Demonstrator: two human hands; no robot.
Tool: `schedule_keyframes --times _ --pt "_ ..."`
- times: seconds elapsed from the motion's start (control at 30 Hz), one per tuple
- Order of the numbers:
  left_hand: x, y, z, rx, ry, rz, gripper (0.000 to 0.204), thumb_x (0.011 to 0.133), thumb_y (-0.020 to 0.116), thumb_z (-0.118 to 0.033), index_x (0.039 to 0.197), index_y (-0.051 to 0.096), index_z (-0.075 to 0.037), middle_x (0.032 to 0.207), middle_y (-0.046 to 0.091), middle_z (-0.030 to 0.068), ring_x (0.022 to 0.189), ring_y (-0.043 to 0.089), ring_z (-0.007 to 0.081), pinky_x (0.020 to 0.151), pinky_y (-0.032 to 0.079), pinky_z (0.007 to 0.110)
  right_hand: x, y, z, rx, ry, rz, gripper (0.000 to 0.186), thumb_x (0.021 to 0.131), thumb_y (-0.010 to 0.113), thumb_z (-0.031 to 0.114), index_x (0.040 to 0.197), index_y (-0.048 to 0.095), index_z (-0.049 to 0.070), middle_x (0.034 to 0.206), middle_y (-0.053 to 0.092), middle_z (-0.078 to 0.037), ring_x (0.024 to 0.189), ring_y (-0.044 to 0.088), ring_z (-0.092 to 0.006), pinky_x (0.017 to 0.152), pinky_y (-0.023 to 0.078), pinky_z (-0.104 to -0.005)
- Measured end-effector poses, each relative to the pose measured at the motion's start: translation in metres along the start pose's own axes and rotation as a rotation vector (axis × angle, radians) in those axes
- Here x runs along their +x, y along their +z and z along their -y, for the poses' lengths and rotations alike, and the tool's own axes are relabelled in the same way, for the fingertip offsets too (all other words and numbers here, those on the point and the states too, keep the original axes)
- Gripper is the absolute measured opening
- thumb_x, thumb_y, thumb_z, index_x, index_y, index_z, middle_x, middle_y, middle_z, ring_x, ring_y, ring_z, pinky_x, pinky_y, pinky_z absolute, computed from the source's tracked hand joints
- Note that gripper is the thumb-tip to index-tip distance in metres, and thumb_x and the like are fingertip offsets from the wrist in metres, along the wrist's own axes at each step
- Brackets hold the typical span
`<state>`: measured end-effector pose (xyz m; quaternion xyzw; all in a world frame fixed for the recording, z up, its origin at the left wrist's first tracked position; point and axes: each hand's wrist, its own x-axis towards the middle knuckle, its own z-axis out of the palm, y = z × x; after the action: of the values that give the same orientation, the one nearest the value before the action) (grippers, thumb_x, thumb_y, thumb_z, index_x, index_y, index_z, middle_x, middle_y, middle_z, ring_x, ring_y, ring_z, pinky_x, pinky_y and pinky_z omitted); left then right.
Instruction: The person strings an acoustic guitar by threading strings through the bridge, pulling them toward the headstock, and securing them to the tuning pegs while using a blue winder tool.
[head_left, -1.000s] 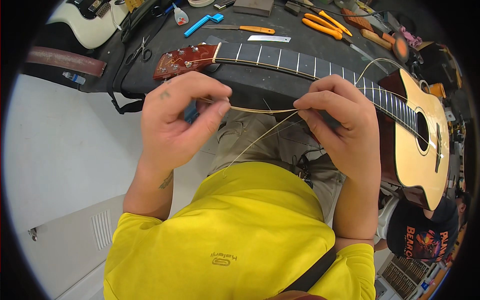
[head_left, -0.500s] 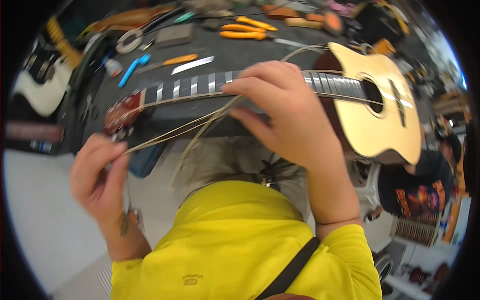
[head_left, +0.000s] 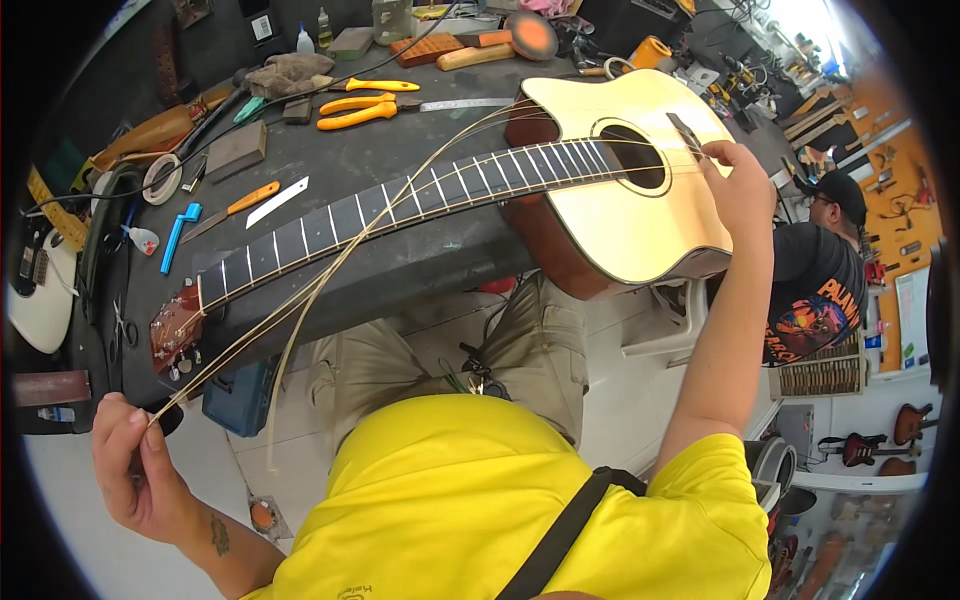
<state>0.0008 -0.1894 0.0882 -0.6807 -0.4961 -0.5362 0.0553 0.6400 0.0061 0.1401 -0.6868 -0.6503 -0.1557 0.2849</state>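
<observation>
Head view shows the person's left hand (head_left: pixel 140 470) in a firm pinch, thumb against fingers, on one end of the loose strings (head_left: pixel 318 284), out just past the guitar's headstock (head_left: pixel 172 325). From that pinch the pale strands slant up across the fretboard (head_left: pixel 330 230) and arc toward the guitar's body, with one free end hanging down in front of the person's lap. The right hand (head_left: pixel 742 190) reaches over the soundboard with its fingertips at the bridge (head_left: pixel 686 135); whether they grip anything there is too small to make out. The guitar (head_left: pixel 590 225) lies on its back along the edge of the dark bench (head_left: pixel 430 262), strings over it.

The step in hand looks like sorting or fitting these strings, with attention at the bridge. The next move seems to call for careful fingertip work there, while the left pinch keeps the strands from tangling.

Farther out lie orange-handled pliers (head_left: pixel 360 110) and a blue tool (head_left: pixel 180 238); a co-worker (head_left: pixel 815 290) is beyond the guitar's body.

Half a second ago the right hand was over the middle of the neck, close to the strands; now it is at the bridge. The left pinch holds on, and the camera has swung, showing more of the bench.
</observation>
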Motion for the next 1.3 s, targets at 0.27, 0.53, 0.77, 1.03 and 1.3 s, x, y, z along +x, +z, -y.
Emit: schedule_keyframes --times 0.27,0.53,0.77,1.03,1.3 --pt "0.010 0.012 -0.008 0.005 0.017 0.036 0.022 0.096 0.072 0.015 0.116 0.073 0.005 0.105 0.068 0.0142 0.096 0.060 0.0253 0.096 0.052 0.040 0.023 0.019 -0.021 -0.019 -0.327 0.163 0.015 0.096 0.077 0.010 0.108 0.077 0.002 0.105 0.078 -0.014 0.101 0.073 -0.0339 0.092 0.057 -0.0431" --pt "0.024 0.041 -0.003 0.017 -0.078 0.234 0.024 0.095 0.074 0.015 0.116 0.077 0.002 0.111 0.073 0.0118 0.093 0.068 0.0176 0.080 0.053 0.027 0.013 0.024 0.067 0.303 -0.374 0.368 0.010 0.098 0.074 0.004 0.106 0.074 -0.002 0.092 0.075 -0.014 0.085 0.073 -0.0252 0.078 0.058 -0.0373" --pt "0.018 0.049 0.008 0.100 -0.165 0.238 0.019 0.090 0.080 0.012 0.107 0.079 0.004 0.105 0.077 0.0128 0.092 0.074 0.0215 0.085 0.059 0.030 0.011 0.043 0.155 0.417 -0.481 0.461 0.012 0.098 0.074 0.009 0.105 0.074 0.000 0.090 0.076 -0.016 0.081 0.074 -0.0298 0.076 0.058 -0.0391" --pt "0.005 0.049 0.016 0.040 -0.273 0.057 0.014 0.093 0.079 0.007 0.106 0.079 0.003 0.105 0.078 0.0121 0.094 0.075 0.0211 0.085 0.061 0.032 0.004 0.069 0.244 0.297 -0.568 0.478 0.018 0.097 0.073 0.015 0.106 0.079 0.000 0.100 0.080 -0.020 0.096 0.077 -0.0389 0.089 0.061 -0.0468" --pt "-0.003 0.045 0.011 0.122 -0.270 -0.111 0.013 0.094 0.079 0.006 0.107 0.078 0.003 0.102 0.077 0.0117 0.090 0.074 0.0204 0.082 0.060 0.031 0.007 0.065 0.298 0.321 -0.653 0.508 0.021 0.098 0.073 0.017 0.106 0.080 0.000 0.099 0.081 -0.019 0.096 0.078 -0.0381 0.089 0.060 -0.0467"
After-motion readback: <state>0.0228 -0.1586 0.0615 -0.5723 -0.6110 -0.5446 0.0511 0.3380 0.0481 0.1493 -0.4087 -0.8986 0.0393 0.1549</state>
